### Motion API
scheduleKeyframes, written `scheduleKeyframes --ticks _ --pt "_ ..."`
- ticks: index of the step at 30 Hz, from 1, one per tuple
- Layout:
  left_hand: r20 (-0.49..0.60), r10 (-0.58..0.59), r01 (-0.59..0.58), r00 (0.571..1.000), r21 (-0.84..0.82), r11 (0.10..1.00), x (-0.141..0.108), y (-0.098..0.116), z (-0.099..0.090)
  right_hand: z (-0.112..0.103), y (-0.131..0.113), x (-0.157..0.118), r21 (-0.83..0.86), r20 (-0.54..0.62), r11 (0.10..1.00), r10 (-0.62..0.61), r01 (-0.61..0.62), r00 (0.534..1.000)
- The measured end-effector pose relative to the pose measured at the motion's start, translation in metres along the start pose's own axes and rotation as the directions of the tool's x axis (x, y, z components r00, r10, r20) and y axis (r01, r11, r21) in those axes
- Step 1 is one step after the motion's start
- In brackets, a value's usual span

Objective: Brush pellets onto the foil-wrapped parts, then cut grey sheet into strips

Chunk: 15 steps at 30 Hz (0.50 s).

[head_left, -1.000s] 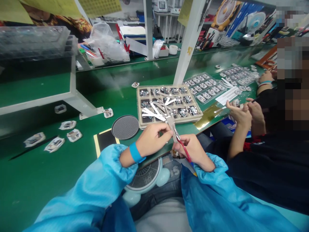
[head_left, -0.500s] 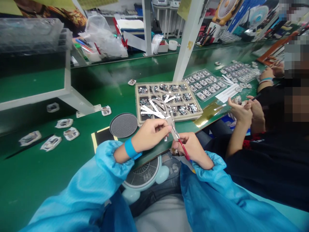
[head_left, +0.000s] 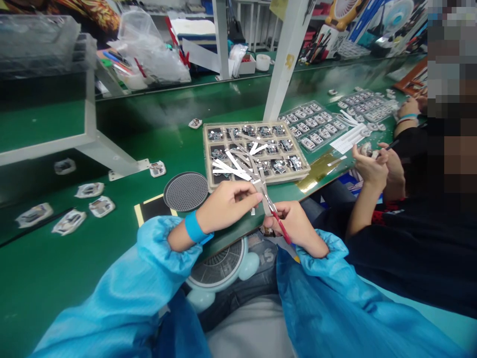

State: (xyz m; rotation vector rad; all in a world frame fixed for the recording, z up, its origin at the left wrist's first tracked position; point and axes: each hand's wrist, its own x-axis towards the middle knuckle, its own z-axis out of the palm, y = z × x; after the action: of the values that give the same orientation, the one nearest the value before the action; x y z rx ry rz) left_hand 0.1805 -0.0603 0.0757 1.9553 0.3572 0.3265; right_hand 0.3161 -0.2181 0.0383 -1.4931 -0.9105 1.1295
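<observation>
Over the near edge of the green tabletop (head_left: pixel 112 238), the left hand (head_left: pixel 227 204) pinches a small grey strip (head_left: pixel 261 189) while the right hand (head_left: pixel 294 226) grips red-handled tweezers (head_left: pixel 278 221) at it, so careful peeling seems the present step.

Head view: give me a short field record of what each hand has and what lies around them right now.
left hand: pinches a small grey strip at its fingertips
right hand: grips red-handled tweezers, tips at the strip
tray: beige, compartments with small parts, loose white strips on top, just beyond the hands
round mesh disc: flat on the green bench, left of the tray
loose parts: scattered on the bench far left
co-worker's hands: to the right, holding a small part
</observation>
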Motion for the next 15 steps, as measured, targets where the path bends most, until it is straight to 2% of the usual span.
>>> scheduleKeyframes --ticks 4,9,13,15 --pt "-0.056 -0.018 0.017 0.998 -0.026 1.000 0.0005 0.0003 -0.0001 -0.0013 0.0033 0.0005 -0.034 0.015 0.999 0.016 -0.016 1.000" --pt "-0.016 -0.015 0.016 1.000 0.010 1.000 0.0002 -0.0003 0.0021 -0.0032 0.0047 0.0021 -0.058 0.063 0.996 -0.070 0.073 0.996" --pt "0.019 -0.006 0.006 1.000 -0.032 0.999 0.0004 -0.0002 0.0003 -0.0037 0.0042 0.0015 -0.071 0.053 0.997 0.034 -0.030 0.998" --pt "0.028 0.002 -0.001 1.000 -0.039 0.999 0.0004 -0.0005 0.0001 -0.0029 0.0032 0.0015 -0.072 0.031 0.997 0.035 -0.033 0.999"
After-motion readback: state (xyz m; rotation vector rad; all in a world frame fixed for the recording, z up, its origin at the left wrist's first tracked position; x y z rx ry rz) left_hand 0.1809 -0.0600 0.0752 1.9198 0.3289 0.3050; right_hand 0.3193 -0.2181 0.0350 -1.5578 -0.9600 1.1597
